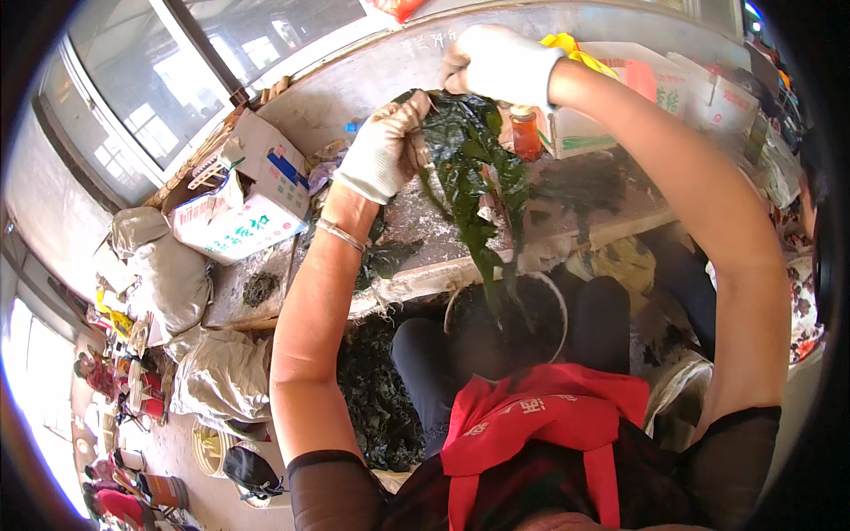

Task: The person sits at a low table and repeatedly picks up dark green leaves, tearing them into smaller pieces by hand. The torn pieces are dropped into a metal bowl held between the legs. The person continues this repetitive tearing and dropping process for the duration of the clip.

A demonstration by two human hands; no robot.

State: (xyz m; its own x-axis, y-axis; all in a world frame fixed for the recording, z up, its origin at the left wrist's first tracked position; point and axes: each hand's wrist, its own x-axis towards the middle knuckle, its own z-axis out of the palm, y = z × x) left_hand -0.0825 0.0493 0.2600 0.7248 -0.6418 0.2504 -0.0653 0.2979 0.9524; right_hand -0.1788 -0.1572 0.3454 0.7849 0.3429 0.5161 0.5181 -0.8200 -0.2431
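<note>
Dark green wet seaweed, looking like kelp [468,159], hangs in long strips from my raised hands above the worktable. My left hand [390,146], in a whitish knit glove, pinches its upper left edge. Gloved as well, my right hand [498,65] is closed at the top of the seaweed; its fingertips are partly hidden. The lower ends of the strips dangle over a round bucket [565,318] between my knees, whose inside is dark and blurred. Behind the seaweed, a glass jar [525,136] with reddish-orange contents stands on the worktable [428,222].
An open printed carton [249,216] sits at the table's left, near a small dark clump [260,288]. Cartons [584,136] line the back right. Stuffed sacks [174,282] stand at left. More seaweed [378,405] lies low beside my left leg. Other people [123,501] are at far left.
</note>
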